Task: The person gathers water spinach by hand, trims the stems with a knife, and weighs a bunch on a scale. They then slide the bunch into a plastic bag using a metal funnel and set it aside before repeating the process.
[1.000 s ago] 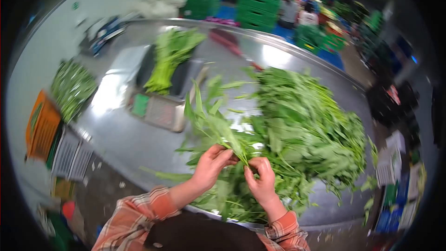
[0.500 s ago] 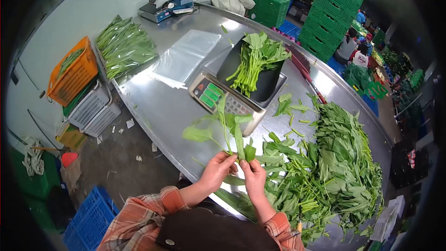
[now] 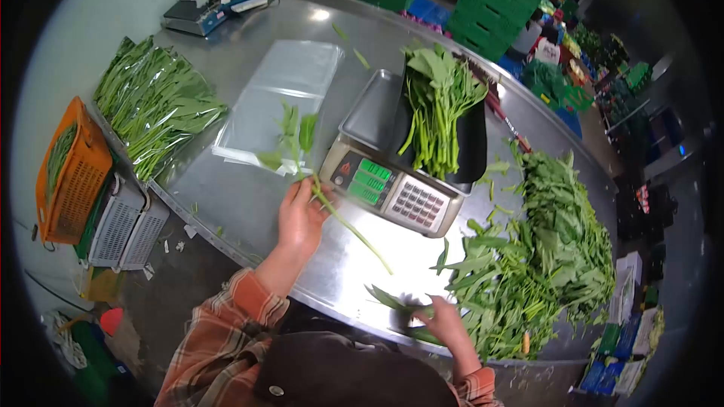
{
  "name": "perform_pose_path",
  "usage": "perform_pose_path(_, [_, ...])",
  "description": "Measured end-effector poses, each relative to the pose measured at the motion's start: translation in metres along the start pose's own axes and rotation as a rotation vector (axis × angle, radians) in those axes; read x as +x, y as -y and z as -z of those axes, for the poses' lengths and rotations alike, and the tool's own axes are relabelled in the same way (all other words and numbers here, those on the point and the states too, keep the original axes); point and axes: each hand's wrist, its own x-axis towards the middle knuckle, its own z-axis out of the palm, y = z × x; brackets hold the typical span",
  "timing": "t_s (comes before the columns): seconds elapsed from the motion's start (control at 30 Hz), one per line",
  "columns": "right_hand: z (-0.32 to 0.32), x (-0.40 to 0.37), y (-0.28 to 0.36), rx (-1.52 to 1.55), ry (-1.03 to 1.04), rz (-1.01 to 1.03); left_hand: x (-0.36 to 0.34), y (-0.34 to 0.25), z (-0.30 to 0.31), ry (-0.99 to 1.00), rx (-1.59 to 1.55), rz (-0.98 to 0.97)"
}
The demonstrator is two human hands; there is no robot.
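Observation:
My left hand (image 3: 299, 220) is closed on a leafy green stem (image 3: 351, 230), likely water spinach. Its leaves point up over the clear plastic bags (image 3: 290, 79), and its bare end hangs down to the right. By the table's near edge my right hand (image 3: 446, 325) has its thumb and fingers together on a green leaf (image 3: 396, 301); some of its fingers are hidden. A digital scale (image 3: 354, 173) with lit green displays stands ahead. On its black tray (image 3: 471, 143) lies a bunch of the same greens (image 3: 441, 117).
A large heap of loose greens (image 3: 566, 234) covers the right side of the metal table (image 3: 260, 22). Bagged greens (image 3: 154, 102) lie at the left, beside an orange basket (image 3: 75, 173). A second scale (image 3: 215, 0) and green crates (image 3: 501, 7) stand behind.
My hands have parted. The left has moved left and forward with the stem; the right has gone down and right toward the table's near edge. The camera view has shifted.

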Motion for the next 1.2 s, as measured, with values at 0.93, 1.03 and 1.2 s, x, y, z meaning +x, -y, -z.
perform_pose_path(0.93, [0.031,0.008,-0.141,0.052,-0.876,-0.212,0.108,-0.017,-0.243,0.512,0.244,-0.336])
perform_pose_path(1.03, [0.058,0.022,-0.116,0.169,-0.924,-0.115,0.176,0.030,-0.234,0.363,0.494,-0.184])
perform_pose_path(1.2, [0.121,0.096,-0.004,0.273,-0.808,0.223,0.231,0.098,-0.181,0.267,0.851,0.007])
